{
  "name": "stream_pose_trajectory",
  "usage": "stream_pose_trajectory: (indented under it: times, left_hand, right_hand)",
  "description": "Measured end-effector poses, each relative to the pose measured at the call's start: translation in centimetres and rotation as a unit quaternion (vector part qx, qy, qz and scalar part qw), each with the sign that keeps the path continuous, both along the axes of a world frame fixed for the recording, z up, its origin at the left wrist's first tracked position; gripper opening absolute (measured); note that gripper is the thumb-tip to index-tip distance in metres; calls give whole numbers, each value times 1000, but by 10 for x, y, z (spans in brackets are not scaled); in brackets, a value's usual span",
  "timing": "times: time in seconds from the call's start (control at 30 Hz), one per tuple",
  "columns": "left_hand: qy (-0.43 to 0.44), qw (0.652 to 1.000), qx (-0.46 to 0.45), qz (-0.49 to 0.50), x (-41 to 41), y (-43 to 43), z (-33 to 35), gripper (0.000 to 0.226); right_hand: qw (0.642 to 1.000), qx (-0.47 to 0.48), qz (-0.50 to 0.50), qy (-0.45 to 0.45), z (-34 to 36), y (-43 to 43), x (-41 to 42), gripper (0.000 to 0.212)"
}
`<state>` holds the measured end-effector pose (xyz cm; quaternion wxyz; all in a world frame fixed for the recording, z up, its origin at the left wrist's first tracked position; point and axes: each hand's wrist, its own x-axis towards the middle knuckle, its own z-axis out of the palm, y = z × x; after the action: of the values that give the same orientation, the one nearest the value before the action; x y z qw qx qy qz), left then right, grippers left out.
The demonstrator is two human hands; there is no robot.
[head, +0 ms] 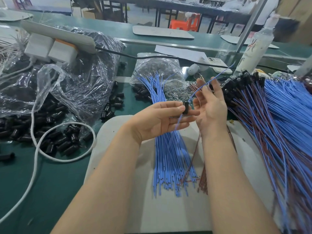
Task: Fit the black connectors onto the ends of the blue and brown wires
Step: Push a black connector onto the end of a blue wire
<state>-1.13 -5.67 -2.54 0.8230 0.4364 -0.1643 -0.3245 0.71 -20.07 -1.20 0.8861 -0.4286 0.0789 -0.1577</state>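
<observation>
Head view: the left hand (157, 120) pinches a black connector (185, 108) between thumb and forefinger, and a single blue wire (217, 76) seems to pass through it above the desk (50, 183). The right hand (211, 105) is spread open beside the wire. Unsupported, the thin wire could slide back out or buckle when pushed. A large clear plastic bag (81, 76) spills loose connectors (55, 142); a smaller bag (158, 68) holds small clear parts

Left hand (160, 120) pinching black connector (185, 108) on blue wire (217, 76), right hand (211, 105) just beside
</observation>
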Motion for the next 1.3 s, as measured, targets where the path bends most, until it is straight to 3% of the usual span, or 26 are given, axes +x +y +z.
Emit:
stream_pose_trajectory:
  times: [0.13, 0.23, 0.3, 0.53, 0.6, 0.67, 0.73, 0.8, 0.9, 1.0, 1.3]
  left_hand:
    - [-8, 997, -11, 78, 2, 1, 1, 21]
    - [-8, 990, -14, 142, 8, 3, -1, 13]
    - [-6, 985, -10, 170, 9, 5, -1, 11]
    - [40, 986, -63, 149, 8, 7, 3, 19]
    - [73, 986, -72, 133, 9, 9, 3, 24]
    - [106, 978, -60, 167, 12, 11, 2, 12]
    - [131, 951, -40, 279, 17, 11, 0, 5]
    - [131, 907, -28, 400, 22, 11, -2, 8]
    - [60, 876, 33, 477, 24, 8, -6, 13]
    - [-5, 858, 128, 497, 24, 5, -12, 19]
    - [-139, 807, 277, 503, 25, 2, -21, 26]
  right_hand:
    - [997, -52, 50, 1, 0, 1, 1, 12]
    - [964, -240, 113, 21, -4, 11, -3, 18]
    - [943, -299, 140, 33, -7, 18, -4, 23]
    - [959, -151, 238, 39, -2, 21, -7, 18]
    - [971, -149, 182, 41, 0, 24, -8, 21]
    - [970, -233, 65, 6, 3, 25, -11, 22]
    - [945, -321, -15, -61, 7, 27, -15, 17]
    - [931, -343, -41, -122, 10, 34, -21, 16]
    - [892, -398, -101, -187, 13, 43, -28, 13]
    - [866, -441, -131, -195, 9, 48, -29, 7]
    - [858, -451, -177, -168, 3, 47, -25, 7]
